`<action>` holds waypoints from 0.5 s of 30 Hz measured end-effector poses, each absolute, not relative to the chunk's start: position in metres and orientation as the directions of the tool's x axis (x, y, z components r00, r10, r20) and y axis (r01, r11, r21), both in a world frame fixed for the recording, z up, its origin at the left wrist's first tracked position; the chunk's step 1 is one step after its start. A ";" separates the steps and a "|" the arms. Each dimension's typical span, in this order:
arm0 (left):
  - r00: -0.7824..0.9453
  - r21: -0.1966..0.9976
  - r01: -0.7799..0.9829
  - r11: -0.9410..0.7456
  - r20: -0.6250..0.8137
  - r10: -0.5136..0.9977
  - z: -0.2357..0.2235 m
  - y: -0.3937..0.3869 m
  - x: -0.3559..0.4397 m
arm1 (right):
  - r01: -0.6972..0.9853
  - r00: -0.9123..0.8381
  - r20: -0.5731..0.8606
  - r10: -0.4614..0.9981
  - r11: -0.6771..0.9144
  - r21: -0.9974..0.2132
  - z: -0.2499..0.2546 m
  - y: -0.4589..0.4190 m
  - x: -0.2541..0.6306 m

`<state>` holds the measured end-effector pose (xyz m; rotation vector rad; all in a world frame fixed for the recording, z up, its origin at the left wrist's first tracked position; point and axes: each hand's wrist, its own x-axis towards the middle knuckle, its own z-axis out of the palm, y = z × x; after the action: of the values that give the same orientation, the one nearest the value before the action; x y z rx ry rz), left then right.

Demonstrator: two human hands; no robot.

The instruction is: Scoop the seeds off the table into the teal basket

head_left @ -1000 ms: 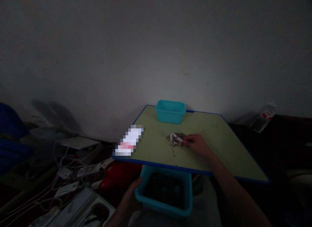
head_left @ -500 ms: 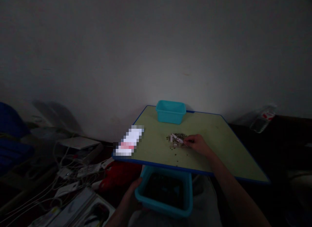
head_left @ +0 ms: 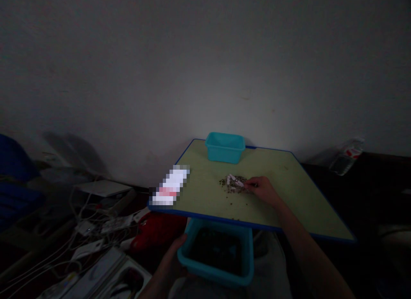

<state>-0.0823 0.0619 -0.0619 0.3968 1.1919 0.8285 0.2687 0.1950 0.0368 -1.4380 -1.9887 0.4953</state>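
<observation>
My left hand (head_left: 173,258) grips the left rim of a turquoise plastic bin (head_left: 216,273), held below the table's front edge over my lap. Dark contents lie inside it, too dim to name. On the table, my right hand (head_left: 261,188) is closed in a pinch at the right side of a small heap of dark grains (head_left: 229,188). Several whitish flat pieces (head_left: 238,183) lie on the heap, and one meets my fingertips. Whatever sits between those fingers is too small to make out. A few loose grains are scattered nearer the front edge.
A second turquoise bin (head_left: 224,154) stands at the back of the pale green, blue-edged table (head_left: 289,174). A pixelated bright phone-like screen (head_left: 170,185) is at its left edge. Cables (head_left: 86,228) and boxes clutter the floor at left. A plastic bottle (head_left: 346,159) is at right.
My right hand has shifted slightly right, and the whitish pieces have moved right with it. A few more grains now lie by the front edge. My left hand and its bin are unchanged.
</observation>
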 end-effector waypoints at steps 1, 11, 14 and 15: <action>0.142 0.667 -0.353 0.656 -0.655 0.742 -0.063 0.063 -0.083 | 0.708 -0.206 0.272 0.940 0.335 -0.622 0.038 0.195 0.268; 0.163 0.634 -0.327 0.700 -0.692 0.703 -0.072 0.069 -0.084 | 0.707 -0.212 0.240 0.947 0.319 -0.632 0.040 0.192 0.265; 0.153 0.631 -0.339 0.698 -0.695 0.703 -0.066 0.067 -0.083 | 0.710 -0.214 0.248 0.945 0.325 -0.625 0.040 0.193 0.266; 0.151 0.639 -0.343 0.688 -0.686 0.712 -0.063 0.065 -0.083 | 0.710 -0.216 0.249 0.944 0.327 -0.623 0.039 0.193 0.267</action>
<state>-0.0831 0.0646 -0.0630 0.3711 1.1966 0.7824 0.2669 0.1933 0.0389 -1.4497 -2.0025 0.5091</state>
